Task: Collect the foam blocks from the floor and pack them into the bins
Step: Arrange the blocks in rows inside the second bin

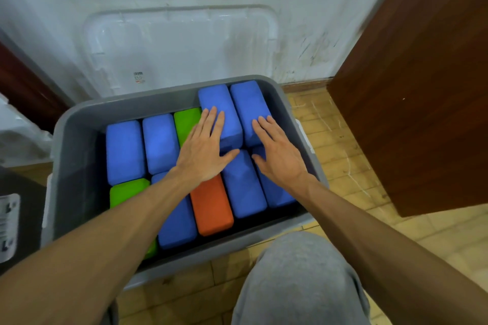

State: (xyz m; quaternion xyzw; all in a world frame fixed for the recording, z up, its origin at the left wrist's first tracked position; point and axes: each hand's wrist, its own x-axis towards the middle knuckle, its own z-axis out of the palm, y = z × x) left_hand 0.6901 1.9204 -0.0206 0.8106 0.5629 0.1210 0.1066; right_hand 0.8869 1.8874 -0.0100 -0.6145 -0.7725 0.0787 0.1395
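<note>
A grey bin [79, 124] stands on the floor, packed with foam blocks: several blue ones, an orange block [212, 208] near the front, and green blocks [186, 121] at the back and front left. Two blue blocks [220, 103] sit raised at the back right, higher than the others. My left hand [204, 152] lies flat with spread fingers on the left raised block. My right hand [277, 150] lies flat on the right raised blue block [248, 99]. Neither hand grips anything.
The bin's clear lid [182, 47] leans against the white wall behind it. A brown wooden door [422, 87] stands at the right. My grey-trousered knee [301, 280] is just in front of the bin. A dark container [15, 219] with a label sits at the left.
</note>
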